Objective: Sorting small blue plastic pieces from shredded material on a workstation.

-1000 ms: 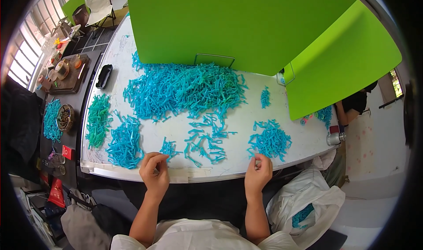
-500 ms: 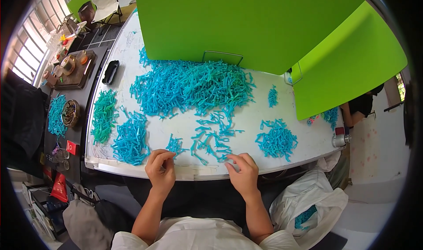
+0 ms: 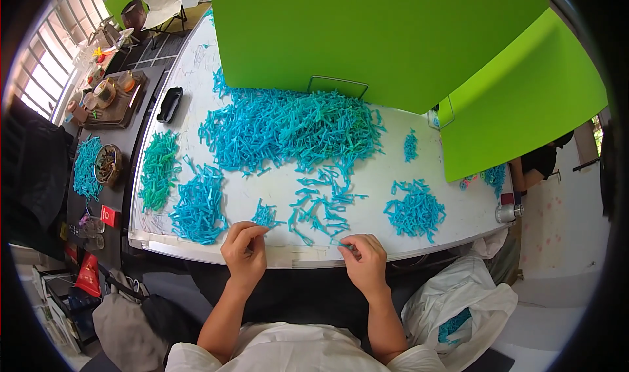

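Note:
My right hand [image 3: 365,262] pinches one end of a small blue plastic piece [image 3: 337,242] near the table's front edge. Beyond it, loose blue pieces [image 3: 319,205] lie scattered in the middle of the white table [image 3: 367,225]. My left hand [image 3: 246,255] has thumb and forefinger curled together; whatever lies between the fingertips is too small to make out. Just past those fingertips is a little heap of blue pieces [image 3: 265,213]. A larger blue heap [image 3: 198,205] sits to the left of it, and another blue heap [image 3: 415,210] lies to the right of my right hand.
A big blue-green mound [image 3: 291,129] stretches along the upright green board [image 3: 373,38]. Greener pieces [image 3: 158,170] form a pile at the left edge, below a black tray [image 3: 170,104]. A second green board [image 3: 524,103] stands at right, above a white bag [image 3: 458,300].
The fingers of my right hand have closed on a blue piece at the near side of the scattered ones. My left hand stays pinched beside the little heap. The whole view has shifted slightly.

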The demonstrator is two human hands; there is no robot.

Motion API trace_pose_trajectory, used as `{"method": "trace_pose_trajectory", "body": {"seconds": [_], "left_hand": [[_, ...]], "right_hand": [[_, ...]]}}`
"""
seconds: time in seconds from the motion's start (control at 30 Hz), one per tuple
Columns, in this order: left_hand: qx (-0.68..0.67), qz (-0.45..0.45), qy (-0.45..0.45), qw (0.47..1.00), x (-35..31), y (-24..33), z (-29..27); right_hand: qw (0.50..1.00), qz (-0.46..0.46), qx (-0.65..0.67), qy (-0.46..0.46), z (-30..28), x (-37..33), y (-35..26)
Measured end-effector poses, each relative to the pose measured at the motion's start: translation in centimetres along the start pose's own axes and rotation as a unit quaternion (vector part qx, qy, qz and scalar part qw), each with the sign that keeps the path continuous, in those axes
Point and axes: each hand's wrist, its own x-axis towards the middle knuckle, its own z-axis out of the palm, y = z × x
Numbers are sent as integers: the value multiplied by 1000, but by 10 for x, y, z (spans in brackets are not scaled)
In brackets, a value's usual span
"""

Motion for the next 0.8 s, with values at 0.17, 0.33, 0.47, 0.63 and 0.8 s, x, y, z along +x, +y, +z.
{"method": "trace_pose_trajectory", "body": {"seconds": [0.17, 0.33, 0.47, 0.63, 0.8], "left_hand": [[4, -10, -5, 1000, 0, 1, 0], [16, 22, -6, 1000, 1, 1, 0], [42, 29, -9, 999, 1, 5, 3], [114, 74, -74, 988, 2, 22, 10], [114, 80, -97, 986, -7, 33, 25]], "right_hand": [[1000, 2, 28, 7, -14, 2, 1], [1000, 19, -1, 2, -27, 1, 5], [999, 18, -51, -3, -16, 1, 8], [998, 64, 4, 10, -7, -3, 15], [993, -63, -63, 79, -7, 6, 1]]}}
